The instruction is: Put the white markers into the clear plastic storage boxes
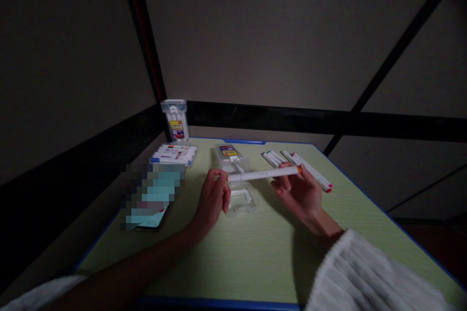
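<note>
A white marker pen (pixel 264 174) with orange ends is held level above the table, stretched between my two hands. My left hand (pixel 214 194) pinches its left end, fingers curled. At the other end, my right hand (pixel 301 194) grips the orange tip between thumb and fingers, palm turned partly up. Below and behind the pen lies a clear plastic marker case (pixel 241 199), its lid swung open; the far part bears a yellow and blue label (pixel 229 151). Beyond my right hand lie several white markers (pixel 272 158) and a pair with red ends (pixel 314 174).
On the left are a flat pack of markers (pixel 174 154) and an upright clear case of markers (pixel 177 121). A phone-like device (pixel 155 199), partly blurred out, lies nearer. The pale green table (pixel 233 262) has blue edges; dark-trimmed walls (pixel 277 48) stand behind it.
</note>
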{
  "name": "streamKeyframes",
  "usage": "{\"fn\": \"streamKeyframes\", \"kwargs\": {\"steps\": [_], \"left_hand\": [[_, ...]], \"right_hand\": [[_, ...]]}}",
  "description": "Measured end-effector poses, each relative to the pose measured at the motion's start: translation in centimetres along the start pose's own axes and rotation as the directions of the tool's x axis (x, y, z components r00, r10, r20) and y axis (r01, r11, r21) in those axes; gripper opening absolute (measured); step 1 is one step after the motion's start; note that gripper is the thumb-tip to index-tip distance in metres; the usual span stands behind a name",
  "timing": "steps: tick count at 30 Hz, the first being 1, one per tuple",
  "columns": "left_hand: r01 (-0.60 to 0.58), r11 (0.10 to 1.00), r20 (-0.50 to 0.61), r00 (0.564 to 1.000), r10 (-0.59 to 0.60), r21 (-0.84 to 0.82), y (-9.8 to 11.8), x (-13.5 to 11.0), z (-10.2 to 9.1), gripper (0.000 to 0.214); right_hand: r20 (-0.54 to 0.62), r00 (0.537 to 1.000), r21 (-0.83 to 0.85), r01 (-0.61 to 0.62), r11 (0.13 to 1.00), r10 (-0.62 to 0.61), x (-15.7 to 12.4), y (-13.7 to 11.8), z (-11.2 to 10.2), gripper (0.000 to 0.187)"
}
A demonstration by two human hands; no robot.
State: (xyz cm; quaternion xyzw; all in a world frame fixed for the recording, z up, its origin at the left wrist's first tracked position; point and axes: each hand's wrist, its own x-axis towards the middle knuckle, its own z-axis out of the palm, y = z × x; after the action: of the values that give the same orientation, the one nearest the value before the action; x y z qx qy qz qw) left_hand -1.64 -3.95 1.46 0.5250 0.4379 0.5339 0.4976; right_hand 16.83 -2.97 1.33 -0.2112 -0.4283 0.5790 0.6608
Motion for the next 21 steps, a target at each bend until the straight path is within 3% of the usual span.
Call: {"fn": "streamKeyframes", "kwargs": {"steps": [5, 11, 21], "left_hand": [[-0.008, 1.0, 0.017, 1.0, 0.008, 0.005, -0.1, 0.0, 0.0, 0.03], [-0.001, 1.0, 0.029, 1.0, 0.001, -0.004, 0.0, 0.0, 0.1, 0.028], [0.022, 1.0, 0.047, 0.999, -0.022, 0.009, -0.2, 0.1, 0.0, 0.028]], "right_hand": [[0.058, 0.998, -0.09, 0.0, 0.996, 0.005, -0.1, 0.2, 0.2, 0.024], [0.167, 0.981, -0.219, -0.062, 0.974, 0.1, -0.3, 0.5, 0.4, 0.026], [0.267, 0.944, -0.5, -0.036, 0.865, 0.194, -0.9, 1.2, 0.5, 0.026]]}}
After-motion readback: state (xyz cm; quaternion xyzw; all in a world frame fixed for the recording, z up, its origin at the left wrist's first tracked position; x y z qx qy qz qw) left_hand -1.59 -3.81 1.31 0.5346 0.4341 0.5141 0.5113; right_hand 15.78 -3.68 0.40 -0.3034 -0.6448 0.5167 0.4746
